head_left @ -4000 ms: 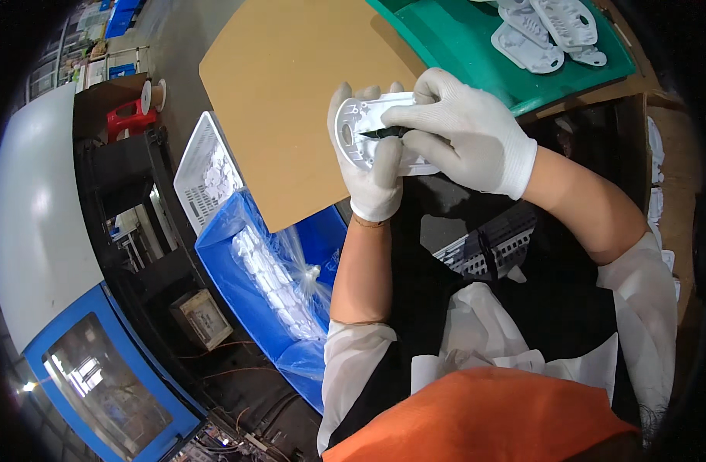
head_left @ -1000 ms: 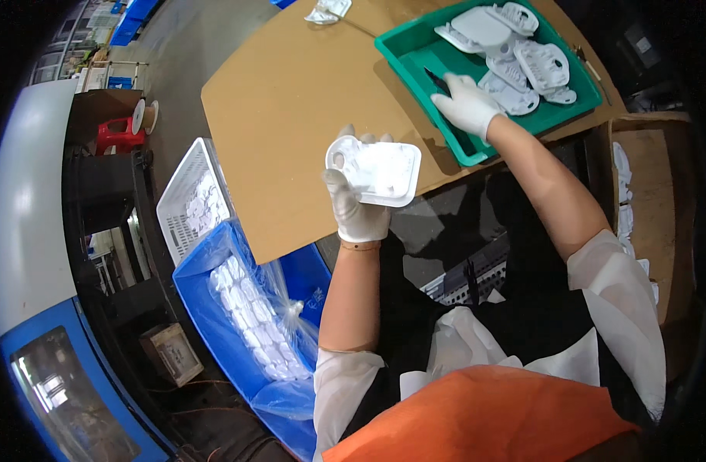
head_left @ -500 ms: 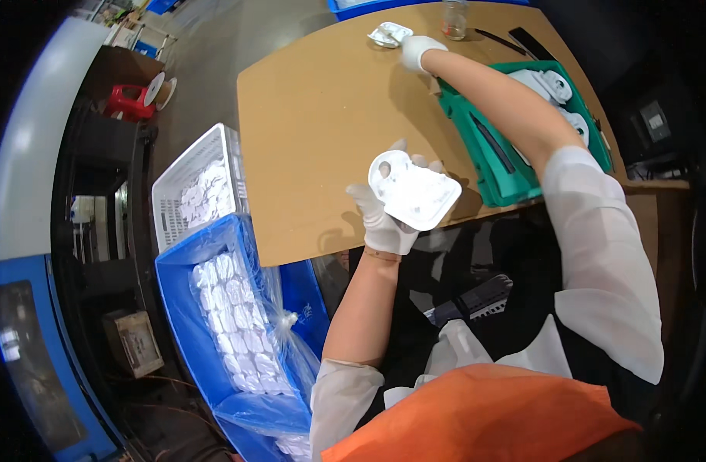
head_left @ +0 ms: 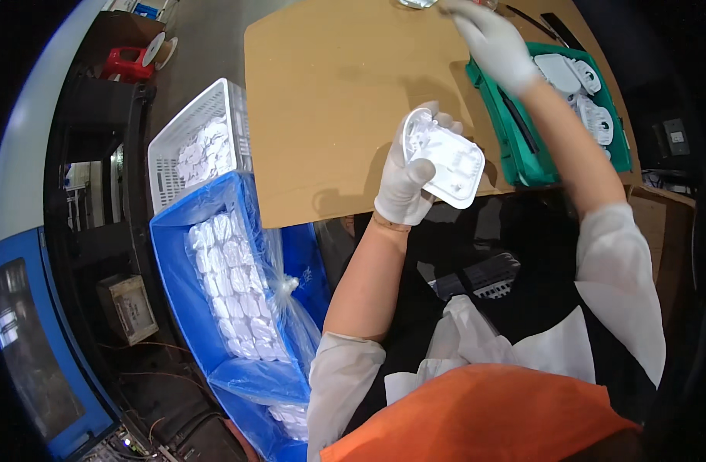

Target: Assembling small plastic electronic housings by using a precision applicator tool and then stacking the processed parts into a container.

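Observation:
My gloved left hand [head_left: 407, 177] is closed on a white moulded plastic part [head_left: 453, 160] above the table's near edge. The part is shallow, with a rounded-square body, a raised rim and small ribs inside; its narrower end lies between my fingers and thumb. My right hand [head_left: 498, 48], also in a white glove, reaches over the far side of the table with fingers stretched out. Nothing shows in it. Just beyond its fingertips, a small white dish [head_left: 418, 2] is cut off by the top edge of the view.
A green tray [head_left: 514, 146] at the right holds white plastic parts [head_left: 595, 119] and a black strip. Left of the brown tabletop [head_left: 322, 115] stand a white crate [head_left: 162, 173] of small white pieces and a blue bin [head_left: 185, 269] with wrapped white packs [head_left: 237, 300].
My right hand has drawn back from the dish, and its fingers have straightened. The left hand has turned and tilted the plastic part, bringing its ribbed inside into view. The view has shifted too.

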Motion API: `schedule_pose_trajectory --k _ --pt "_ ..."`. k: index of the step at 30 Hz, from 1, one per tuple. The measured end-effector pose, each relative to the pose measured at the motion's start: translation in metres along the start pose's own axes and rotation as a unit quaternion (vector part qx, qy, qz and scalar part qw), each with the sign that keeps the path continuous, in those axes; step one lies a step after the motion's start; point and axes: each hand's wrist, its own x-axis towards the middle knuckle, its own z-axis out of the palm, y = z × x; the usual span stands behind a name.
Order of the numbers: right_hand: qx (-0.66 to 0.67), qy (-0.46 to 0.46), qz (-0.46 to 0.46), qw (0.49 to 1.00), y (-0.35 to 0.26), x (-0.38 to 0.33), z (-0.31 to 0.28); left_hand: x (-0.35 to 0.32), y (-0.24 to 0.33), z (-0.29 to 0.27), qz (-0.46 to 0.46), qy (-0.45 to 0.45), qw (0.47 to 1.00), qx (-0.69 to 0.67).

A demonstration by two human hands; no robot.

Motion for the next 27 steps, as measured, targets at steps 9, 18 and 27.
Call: schedule_pose_trajectory --k 9,18,27 --pt "0.037 -0.051 0.043 0.997 -0.085 -0.144 -0.066 -0.005 -0.003 0.007 0.05 0.013 0.994 0.1" --pt "0.035 -0.088 0.048 0.994 -0.078 -0.153 -0.072 -0.007 -0.006 -0.001 0.066 0.001 0.981 0.181" --pt "0.032 -0.081 0.097 0.991 -0.065 -0.15 -0.059 -0.003 -0.013 0.003 0.056 0.023 0.99 0.124"
